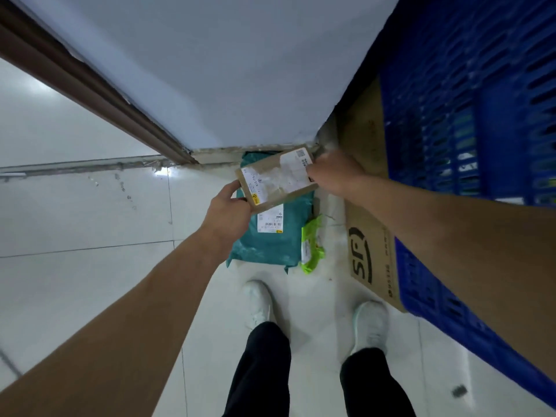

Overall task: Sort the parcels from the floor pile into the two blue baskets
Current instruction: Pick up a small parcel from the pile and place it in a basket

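Teal mailer (270,239) partly under held box (276,179).

**Open floor left of the teal bag, blocked right and beyond**

Left of the teal bag (267,245), bare floor (90,221) is left open. Beyond it, passage is closed by the wall (210,70). To its right, a green packet (313,245) is pressed against it; further right, a cardboard sheet (371,251) and blue basket (469,130) bar the way.
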`<state>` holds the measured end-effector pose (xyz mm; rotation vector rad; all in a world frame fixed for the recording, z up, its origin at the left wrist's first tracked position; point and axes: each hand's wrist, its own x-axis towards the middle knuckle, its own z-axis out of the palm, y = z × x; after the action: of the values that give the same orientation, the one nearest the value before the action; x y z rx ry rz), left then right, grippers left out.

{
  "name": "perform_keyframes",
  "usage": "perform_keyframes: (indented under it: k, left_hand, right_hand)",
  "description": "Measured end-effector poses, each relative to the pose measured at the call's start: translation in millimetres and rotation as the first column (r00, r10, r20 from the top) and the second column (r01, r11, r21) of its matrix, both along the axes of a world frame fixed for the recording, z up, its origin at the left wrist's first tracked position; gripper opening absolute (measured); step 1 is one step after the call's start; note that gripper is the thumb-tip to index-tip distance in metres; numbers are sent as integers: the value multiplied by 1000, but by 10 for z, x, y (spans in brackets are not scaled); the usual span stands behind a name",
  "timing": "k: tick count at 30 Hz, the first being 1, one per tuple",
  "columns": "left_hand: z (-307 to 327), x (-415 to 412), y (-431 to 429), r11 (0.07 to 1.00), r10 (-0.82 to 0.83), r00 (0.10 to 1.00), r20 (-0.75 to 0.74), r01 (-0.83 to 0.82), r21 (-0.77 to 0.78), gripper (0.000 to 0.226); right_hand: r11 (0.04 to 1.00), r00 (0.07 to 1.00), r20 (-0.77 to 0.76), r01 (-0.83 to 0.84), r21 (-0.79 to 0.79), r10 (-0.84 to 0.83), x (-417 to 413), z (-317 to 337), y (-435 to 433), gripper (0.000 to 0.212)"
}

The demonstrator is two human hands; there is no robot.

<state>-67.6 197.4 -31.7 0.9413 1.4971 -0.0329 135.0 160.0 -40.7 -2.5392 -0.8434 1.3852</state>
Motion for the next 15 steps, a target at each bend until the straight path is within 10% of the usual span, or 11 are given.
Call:
perform_keyframes:
  k: [15]
  left_hand:
    - [3419,327,-1167,971,113,990,84,-128,202,72]
  right_hand:
    - [966,992,-124,67,250,-36,392,3543,-1112,26]
